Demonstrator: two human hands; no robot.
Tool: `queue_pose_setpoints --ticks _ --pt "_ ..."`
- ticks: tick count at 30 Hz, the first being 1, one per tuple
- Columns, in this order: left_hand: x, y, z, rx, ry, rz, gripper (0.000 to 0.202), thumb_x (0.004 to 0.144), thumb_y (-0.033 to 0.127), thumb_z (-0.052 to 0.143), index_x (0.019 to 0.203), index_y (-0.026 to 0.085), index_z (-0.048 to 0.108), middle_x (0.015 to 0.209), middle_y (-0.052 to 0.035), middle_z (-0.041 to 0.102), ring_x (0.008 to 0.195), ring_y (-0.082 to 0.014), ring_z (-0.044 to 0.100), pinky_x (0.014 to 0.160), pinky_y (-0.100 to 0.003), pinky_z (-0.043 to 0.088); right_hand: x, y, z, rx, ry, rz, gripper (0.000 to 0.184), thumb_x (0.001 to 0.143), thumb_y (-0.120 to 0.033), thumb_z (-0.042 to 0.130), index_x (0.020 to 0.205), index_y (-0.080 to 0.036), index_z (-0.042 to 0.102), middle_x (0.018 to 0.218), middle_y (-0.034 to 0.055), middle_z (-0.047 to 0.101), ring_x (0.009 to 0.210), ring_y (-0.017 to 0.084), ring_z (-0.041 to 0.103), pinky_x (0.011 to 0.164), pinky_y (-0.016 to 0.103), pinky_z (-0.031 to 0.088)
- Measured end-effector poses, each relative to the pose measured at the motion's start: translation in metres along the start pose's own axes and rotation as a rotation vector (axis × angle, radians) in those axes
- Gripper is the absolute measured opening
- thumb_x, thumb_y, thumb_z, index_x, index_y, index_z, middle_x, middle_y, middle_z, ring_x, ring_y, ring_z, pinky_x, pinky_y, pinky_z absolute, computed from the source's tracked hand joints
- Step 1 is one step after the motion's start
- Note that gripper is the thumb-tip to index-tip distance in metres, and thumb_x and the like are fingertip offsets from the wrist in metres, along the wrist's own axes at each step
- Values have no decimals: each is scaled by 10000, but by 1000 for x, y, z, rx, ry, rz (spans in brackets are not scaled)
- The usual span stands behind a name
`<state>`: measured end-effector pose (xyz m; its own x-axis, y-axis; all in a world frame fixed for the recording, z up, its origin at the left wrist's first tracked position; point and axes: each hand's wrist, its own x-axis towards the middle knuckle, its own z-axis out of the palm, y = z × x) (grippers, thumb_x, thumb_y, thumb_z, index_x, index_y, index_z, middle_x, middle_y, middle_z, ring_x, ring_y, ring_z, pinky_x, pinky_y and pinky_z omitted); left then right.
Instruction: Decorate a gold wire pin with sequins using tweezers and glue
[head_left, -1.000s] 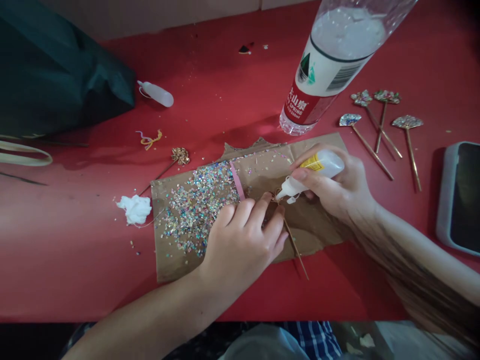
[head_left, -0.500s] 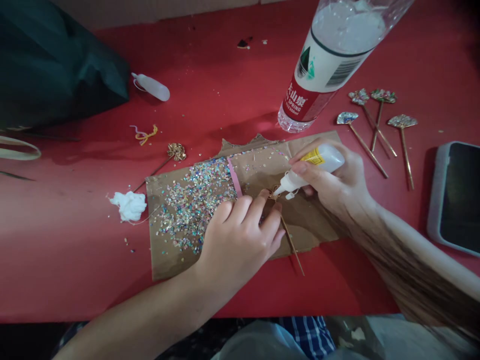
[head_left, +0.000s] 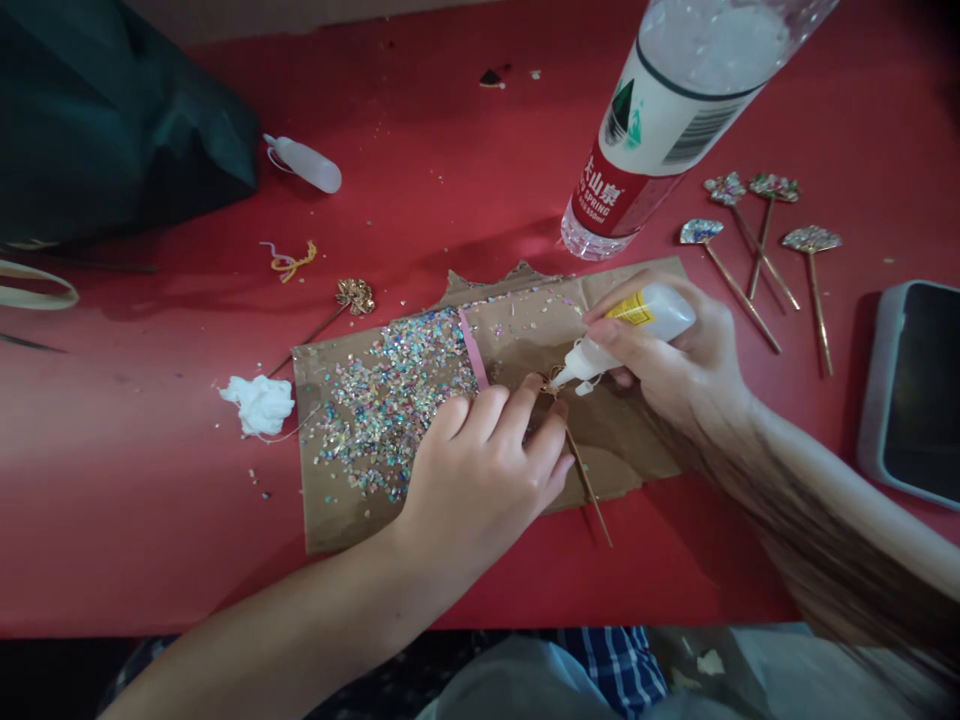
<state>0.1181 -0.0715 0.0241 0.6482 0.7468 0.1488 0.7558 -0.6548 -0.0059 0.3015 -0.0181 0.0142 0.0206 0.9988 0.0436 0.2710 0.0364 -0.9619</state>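
Observation:
My right hand (head_left: 686,350) is closed around a white squeeze glue bottle (head_left: 652,312) with a yellow label. The bottle tilts down to the left, its tip at the wire head of a thin gold hairpin (head_left: 589,485). That head is partly covered by the fingers of my left hand (head_left: 487,450), which pinch it on a piece of cardboard (head_left: 341,525). The hairpin's stick points toward me past the cardboard edge. Colourful shiny flakes (head_left: 397,390) are spread left of my left hand, beside a pink strip (head_left: 472,350).
A large water bottle (head_left: 637,160) stands behind the cardboard. Several decorated hairpins (head_left: 814,240) and a phone (head_left: 919,390) lie at right. At left are crumpled white tissue (head_left: 259,405), a gold flower hairpin (head_left: 355,296), another small squeeze bottle (head_left: 307,165) and a dark bag (head_left: 112,130).
The view has shifted slightly, so things on the table appear a little displaced. Both hands keep nearly the same pose, the glue tip still at the hairpin head.

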Motion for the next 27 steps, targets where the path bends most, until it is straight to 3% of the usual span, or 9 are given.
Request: queue_pose_setpoints --ticks 11,17,27 --pt "0 0 0 -5 5 1 331 899 386 501 1188 253 594 1251 -31 599 944 -213 537 695 -356 369 -1 -1 -3 18 -24 -35 200 713 -400 733 736 -238 618 648 -6 592 532 125 542 446 273 409" --pt "0 -1 -1 3 -4 2 320 907 379 489 1183 261 599 1261 -21 595 950 -206 543 696 -353 378 0 8 -1 88 20 -114 151 731 -342 725 740 -225 628 634 -21 575 510 105 519 431 253 394" --pt "0 -1 -1 14 -6 6 326 919 380 462 1193 262 594 1264 -19 597 960 -207 545 701 -352 377 0 9 -3 71 1 -129 169 734 -355 729 751 -222 627 614 -18 545 499 105 490 433 263 389"
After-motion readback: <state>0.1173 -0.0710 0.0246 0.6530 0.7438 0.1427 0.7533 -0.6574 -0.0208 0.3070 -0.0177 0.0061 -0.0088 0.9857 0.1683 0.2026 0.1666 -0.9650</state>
